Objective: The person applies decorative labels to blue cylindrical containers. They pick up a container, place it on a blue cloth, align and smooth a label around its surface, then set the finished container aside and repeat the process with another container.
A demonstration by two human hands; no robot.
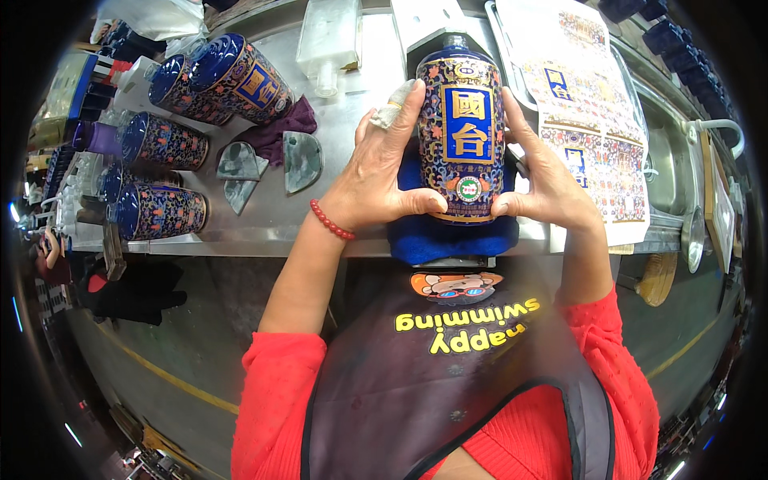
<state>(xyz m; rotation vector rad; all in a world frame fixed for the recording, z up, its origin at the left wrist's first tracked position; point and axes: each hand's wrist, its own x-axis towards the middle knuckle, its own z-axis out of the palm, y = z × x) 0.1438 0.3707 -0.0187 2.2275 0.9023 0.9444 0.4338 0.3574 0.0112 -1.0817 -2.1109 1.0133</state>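
A patterned dark-blue bottle (462,136) is held over a blue cloth (448,242) at the near edge of the table (268,226) by the left hand (380,172) and the right hand (554,180), both half spread, with thumbs set near its base and fingers (410,112) stretched along its sides.

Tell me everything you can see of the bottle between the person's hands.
The bottle looks glossy and dark blue, perhaps glass or ceramic, with a short, narrow neck. Dense multicoloured floral decoration surrounds a gold-framed blue panel bearing large pale characters; below is a round green-and-white emblem. Its neck points away from the person. It lies over blue cloth, their contact hidden. The left hand and right hand flank it, thumbs touching near its base.
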